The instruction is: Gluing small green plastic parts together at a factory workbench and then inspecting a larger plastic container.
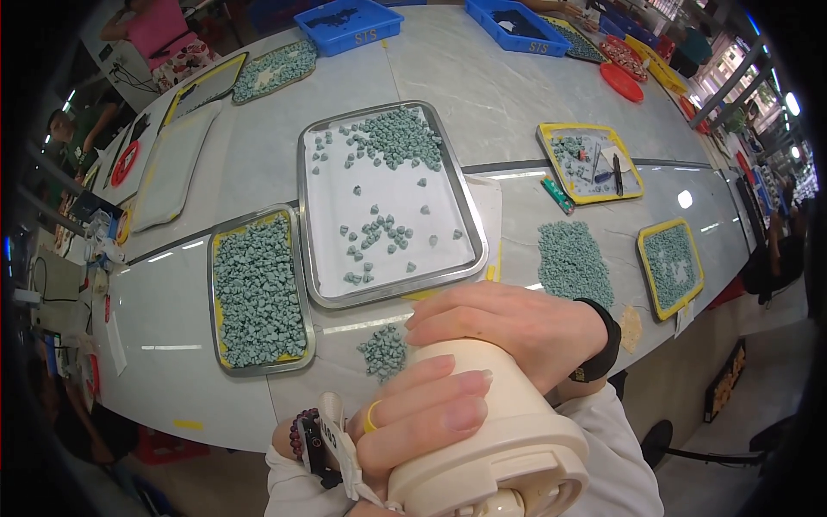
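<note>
One cream lidded tumbler [508, 398], smooth, round, probably plastic, at near table edge. Two hands gripping it: left hand [422, 414] wrapped round side near lid, right hand [525, 332] over far end. Two loose heaps of rough grey-green nuggets: small heap [382, 353] beside tumbler, larger heap [575, 263] rightward. One large rectangular steel tray [306, 233], white-lined, nuggets scattered. Two blue plastic bins [362, 36] [530, 43] far off.

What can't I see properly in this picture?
In the head view:
- Inside the cream cup: its solid walls hide it.
- The cup's nearest end: cut off by the lower edge.
- Parts of the cup's side: covered by the left grip and right grip.
- The dark bits in the far-left blue tub: too small to tell.
</note>
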The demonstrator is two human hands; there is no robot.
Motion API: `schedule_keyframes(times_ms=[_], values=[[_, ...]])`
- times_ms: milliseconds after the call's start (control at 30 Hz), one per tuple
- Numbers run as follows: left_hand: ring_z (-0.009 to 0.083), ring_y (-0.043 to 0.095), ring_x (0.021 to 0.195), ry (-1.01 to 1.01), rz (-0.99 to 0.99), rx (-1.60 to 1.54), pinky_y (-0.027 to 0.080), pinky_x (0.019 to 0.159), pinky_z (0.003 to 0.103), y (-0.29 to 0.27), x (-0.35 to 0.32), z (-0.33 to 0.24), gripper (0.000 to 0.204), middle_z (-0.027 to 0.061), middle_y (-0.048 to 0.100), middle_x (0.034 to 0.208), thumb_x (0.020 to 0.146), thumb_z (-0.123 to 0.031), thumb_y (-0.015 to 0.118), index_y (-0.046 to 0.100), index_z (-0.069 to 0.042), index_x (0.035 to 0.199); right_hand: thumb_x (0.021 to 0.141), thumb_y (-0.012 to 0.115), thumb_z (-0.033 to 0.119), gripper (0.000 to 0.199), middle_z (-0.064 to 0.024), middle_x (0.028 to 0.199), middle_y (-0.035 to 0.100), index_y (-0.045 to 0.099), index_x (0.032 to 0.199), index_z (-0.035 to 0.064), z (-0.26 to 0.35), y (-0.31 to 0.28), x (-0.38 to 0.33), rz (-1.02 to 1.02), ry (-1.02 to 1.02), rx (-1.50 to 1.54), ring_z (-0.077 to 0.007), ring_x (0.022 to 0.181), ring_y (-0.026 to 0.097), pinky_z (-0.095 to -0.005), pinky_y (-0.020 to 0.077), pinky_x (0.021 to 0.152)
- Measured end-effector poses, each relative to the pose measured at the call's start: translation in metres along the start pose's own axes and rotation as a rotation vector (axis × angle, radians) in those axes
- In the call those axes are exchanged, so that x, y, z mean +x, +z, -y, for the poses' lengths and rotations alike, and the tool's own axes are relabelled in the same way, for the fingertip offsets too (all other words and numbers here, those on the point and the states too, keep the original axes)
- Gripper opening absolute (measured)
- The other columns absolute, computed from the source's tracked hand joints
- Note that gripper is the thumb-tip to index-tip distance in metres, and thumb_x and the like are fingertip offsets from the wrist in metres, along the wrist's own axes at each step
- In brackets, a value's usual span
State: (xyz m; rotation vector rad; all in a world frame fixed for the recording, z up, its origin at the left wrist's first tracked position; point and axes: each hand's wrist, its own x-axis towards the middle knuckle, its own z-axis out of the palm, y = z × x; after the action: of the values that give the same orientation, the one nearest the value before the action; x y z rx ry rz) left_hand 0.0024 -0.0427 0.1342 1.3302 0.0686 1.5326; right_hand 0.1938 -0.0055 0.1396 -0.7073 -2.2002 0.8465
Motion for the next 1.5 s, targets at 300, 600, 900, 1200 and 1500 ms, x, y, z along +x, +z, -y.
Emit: schedule_keyframes(times_ms=[300, 600, 900, 1200, 1500], values=[[0.0521, 0.056, 0.105, -0.099, -0.096, 0.096, 0.044, 0.087, 0.066, 0.004, -0.004, -0.001, 0.030, 0.0348, 0.052, 0.121, 0.090, -0.048, 0.049, 0.059, -0.031, 0.113, 0.072, 0.075, 0.022, 0.058, -0.0134, 0.110, 0.056, 0.051, 0.120, 0.0014, 0.001, -0.001, 0.001, 0.030, 0.013, 0.016, -0.0318, 0.098, 0.058, -0.0383, 0.0472, 0.080], [0.0520, 0.056, 0.107, 0.001, -0.017, 0.008, 0.042, 0.091, 0.066, -0.004, 0.004, -0.005, 0.030, 0.0342, 0.053, 0.121, 0.090, -0.047, 0.049, 0.061, -0.031, 0.111, 0.072, 0.075, 0.022, 0.058, -0.0130, 0.108, 0.057, 0.051, 0.120, 0.0017, 0.002, -0.002, -0.001, 0.019, 0.012, 0.005, -0.0313, 0.097, 0.059, -0.0377, 0.0474, 0.079], [0.0498, 0.062, 0.091, 0.237, -0.113, 0.143, 0.050, 0.079, 0.061, 0.021, 0.001, 0.023, 0.032, 0.0360, 0.055, 0.111, 0.091, -0.044, 0.050, 0.051, -0.031, 0.120, 0.073, 0.074, 0.023, 0.056, -0.0130, 0.107, 0.057, 0.051, 0.119, 0.0016, 0.002, -0.002, 0.000, 0.033, 0.009, -0.003, -0.0316, 0.095, 0.059, -0.0380, 0.0479, 0.078], [0.0486, 0.063, 0.086, 0.296, -0.206, 0.203, 0.052, 0.074, 0.059, 0.022, 0.000, 0.023, 0.032, 0.0348, 0.056, 0.108, 0.093, -0.045, 0.049, 0.049, -0.031, 0.122, 0.072, 0.074, 0.022, 0.056, -0.0128, 0.108, 0.057, 0.052, 0.120, 0.0018, 0.001, -0.001, 0.000, 0.035, 0.016, 0.001, -0.0313, 0.097, 0.059, -0.0376, 0.0477, 0.079], [0.0494, 0.063, 0.088, 0.291, -0.198, 0.186, 0.052, 0.074, 0.060, 0.025, 0.001, 0.023, 0.034, 0.0346, 0.055, 0.110, 0.091, -0.045, 0.052, 0.049, -0.031, 0.122, 0.073, 0.074, 0.022, 0.056, -0.0132, 0.108, 0.057, 0.052, 0.120, 0.0015, 0.002, -0.001, 0.001, 0.043, 0.023, 0.009, -0.0314, 0.097, 0.059, -0.0375, 0.0476, 0.079]])
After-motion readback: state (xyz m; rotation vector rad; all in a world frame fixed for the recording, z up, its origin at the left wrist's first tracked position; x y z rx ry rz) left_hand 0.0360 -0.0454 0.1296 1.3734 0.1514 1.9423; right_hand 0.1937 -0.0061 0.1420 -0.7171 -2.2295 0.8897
